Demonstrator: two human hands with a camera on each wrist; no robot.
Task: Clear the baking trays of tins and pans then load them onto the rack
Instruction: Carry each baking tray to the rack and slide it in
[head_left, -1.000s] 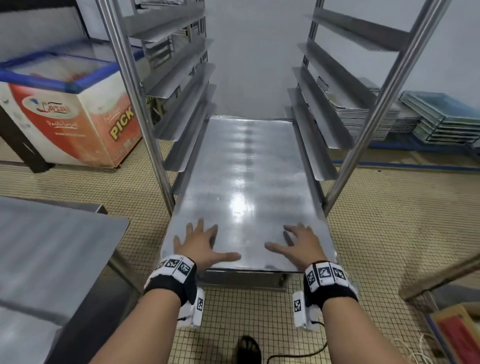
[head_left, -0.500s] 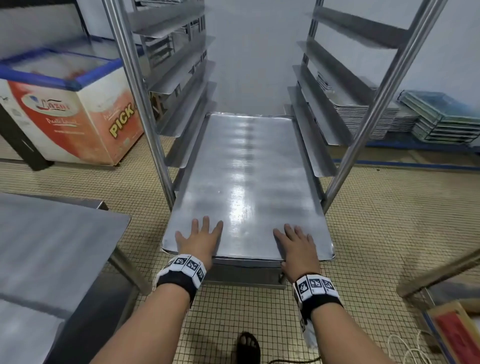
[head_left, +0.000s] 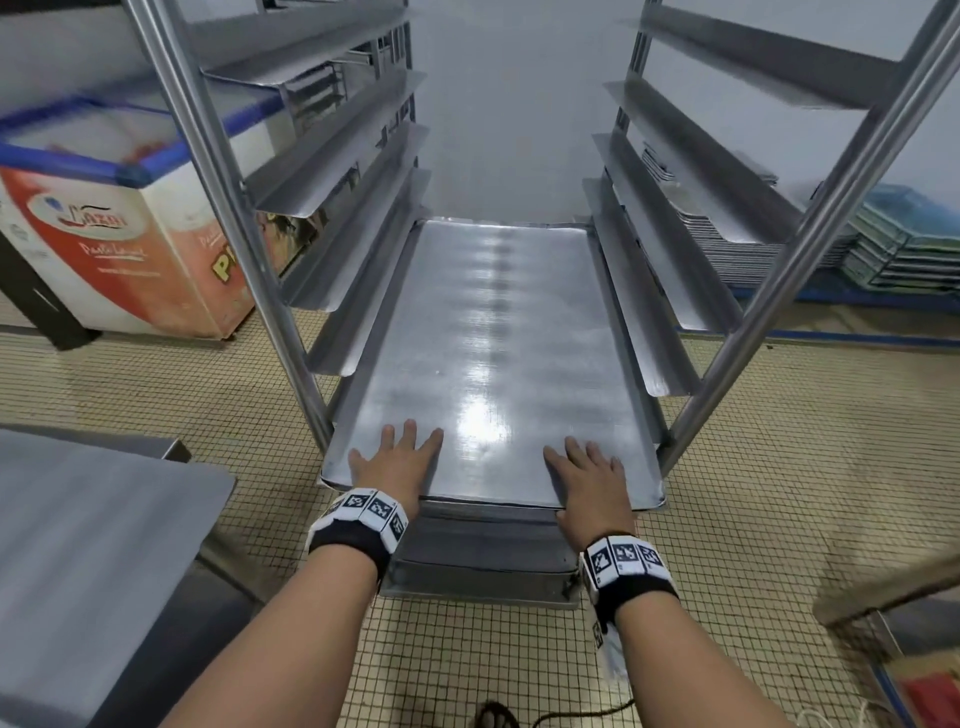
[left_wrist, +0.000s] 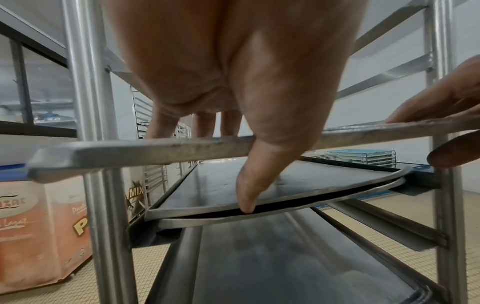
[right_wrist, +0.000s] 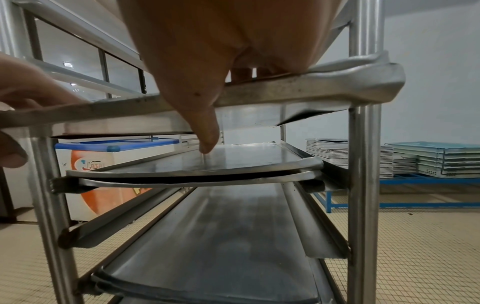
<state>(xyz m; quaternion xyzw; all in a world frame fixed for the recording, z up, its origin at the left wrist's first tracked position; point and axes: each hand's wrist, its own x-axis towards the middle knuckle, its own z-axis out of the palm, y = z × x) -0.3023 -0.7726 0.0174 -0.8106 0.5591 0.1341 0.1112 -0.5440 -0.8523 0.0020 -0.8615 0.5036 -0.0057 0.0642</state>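
Head view, left to right: steel counter (head_left: 93, 530) at lower left, freezer chest (head_left: 119, 228) behind it, then the rack (head_left: 228, 218) with a bare baking tray (head_left: 493, 338) sitting on its runners, front edge just proud of the front posts. Left hand (head_left: 395, 467) lies flat on the tray's front-left corner, fingers straight and slightly spread; right hand (head_left: 589, 480) same on the front-right, palm over the lip. Neither is gripping, both press flat. Step looks like the final seating push of this tray into the rack; no tins or pans on it. Next move probably needs an even shove from both sides so it doesn't skew on the runners, then hands off and back for another tray. Wrist views add what head can't: more trays (left_wrist: 272, 197) on lower runners, two stacked on one level with bowed front edges, and both thumbs hanging below the tray lip, touching nothing. Right wrist also shows stacked trays (right_wrist: 363, 158) on the far floor.
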